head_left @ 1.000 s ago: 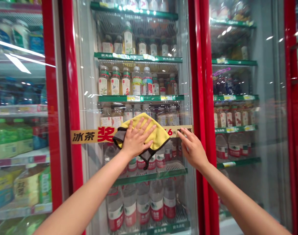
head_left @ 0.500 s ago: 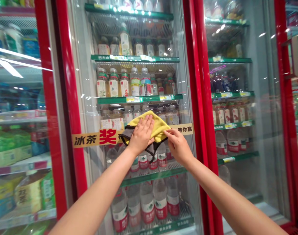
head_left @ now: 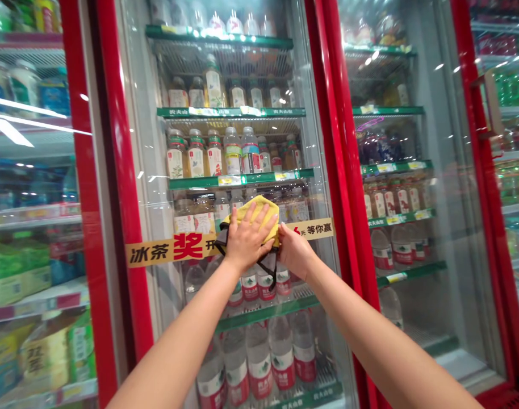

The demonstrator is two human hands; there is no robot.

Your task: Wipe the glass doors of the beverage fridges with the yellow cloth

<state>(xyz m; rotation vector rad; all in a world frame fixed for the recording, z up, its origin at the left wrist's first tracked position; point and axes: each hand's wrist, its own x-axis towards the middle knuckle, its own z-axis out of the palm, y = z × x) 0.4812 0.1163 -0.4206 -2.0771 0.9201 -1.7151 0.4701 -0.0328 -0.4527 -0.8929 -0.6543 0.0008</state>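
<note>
A yellow and grey cleaning cloth [head_left: 258,205] with black edging lies against the glass door [head_left: 323,187] of a drinks fridge, over the middle of a tan sticker strip [head_left: 149,251] with printed characters. My left hand [head_left: 248,238] presses flat on the cloth, its fingers spread. Close beside it, my right hand [head_left: 296,250] pinches the cloth's right edge between thumb and fingers. A black-edged corner of the cloth hangs down below the hands. Part of the strip is covered by the cloth and my hands.
Behind the glass, bottles [head_left: 259,363] stand on shelves with green fronts [head_left: 242,182]. Red door frames [head_left: 132,272] run up both sides. More drinks fill the fridge on the left, and a handle [head_left: 489,105] sticks out from a door on the right.
The cloth looks more bunched, its right part drawn in. My right hand has moved left, close to my left hand. My left hand's fingers have spread wider. The view has shifted slightly.
</note>
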